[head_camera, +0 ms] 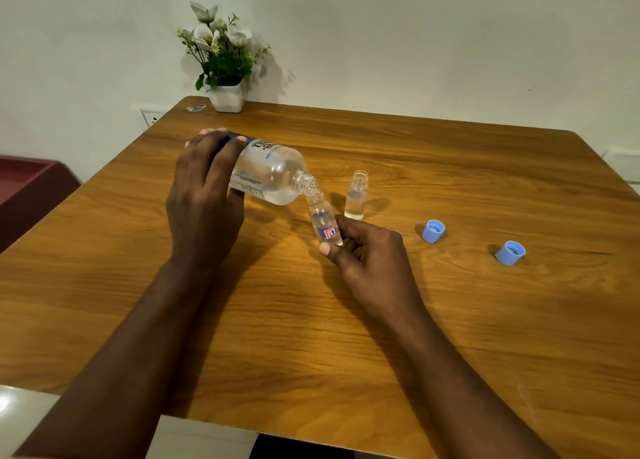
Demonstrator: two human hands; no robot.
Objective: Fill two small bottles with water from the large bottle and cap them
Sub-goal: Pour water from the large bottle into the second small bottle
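The left hand (204, 195) grips the large bottle (266, 173) tipped rightward, mouth touching the tilted small bottle (323, 221) pinched in right-hand fingers (349, 231) above the tabletop (450, 320)

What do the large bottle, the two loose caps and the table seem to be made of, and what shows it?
The large bottle: clear glossy plastic, probably; water and table show through it. The cap by the bottles and outer cap: opaque light-blue plastic, dull sheen, hollow moulded inside. The table: wood or a wood-look laminate, satin; grain lines show, but which one cannot be told.
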